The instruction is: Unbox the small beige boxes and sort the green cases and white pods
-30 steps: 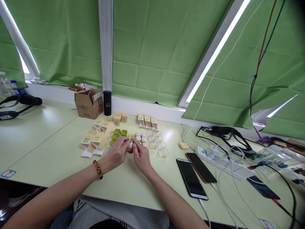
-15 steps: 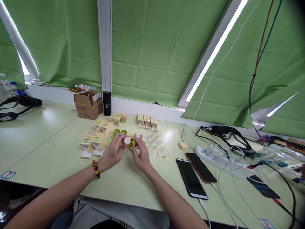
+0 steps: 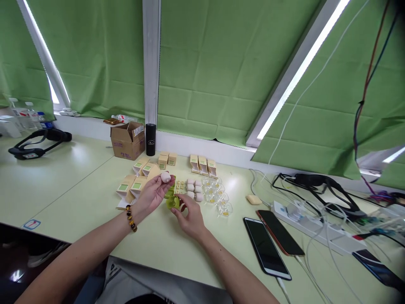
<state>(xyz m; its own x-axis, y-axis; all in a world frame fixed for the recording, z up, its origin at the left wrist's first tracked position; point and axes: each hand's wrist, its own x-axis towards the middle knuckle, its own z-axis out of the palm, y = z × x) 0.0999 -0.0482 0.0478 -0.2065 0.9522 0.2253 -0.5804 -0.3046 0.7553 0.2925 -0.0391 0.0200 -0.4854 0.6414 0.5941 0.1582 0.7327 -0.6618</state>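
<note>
My left hand [image 3: 151, 196] is turned palm up and holds a pale pink, rounded block [image 3: 165, 177] at its fingertips. Close beside it, my right hand [image 3: 191, 217] grips a glossy green cup-shaped piece [image 3: 172, 202] between thumb and fingers, low over the table. Other green pieces [image 3: 170, 194] show behind it, partly hidden by my hands. Just beyond my right hand lie small yellowish pieces [image 3: 179, 185] in rows, and several more pink rounded blocks [image 3: 198, 197]. Right of those stand several clear plastic cups [image 3: 225, 208] with yellow spots in them.
Small open cardboard boxes [image 3: 125, 185] lie on the left, with more boxes [image 3: 203, 165] at the back. A brown carton [image 3: 127, 145] and black tumbler [image 3: 150, 140] stand by the wall. Phones [image 3: 266, 248], a power strip [image 3: 311, 226] and loose cables fill the right.
My hands have moved apart. My left hand has turned palm up with the pink block, and my right hand has shifted slightly down with the green cup-shaped piece. The view has swung left.
</note>
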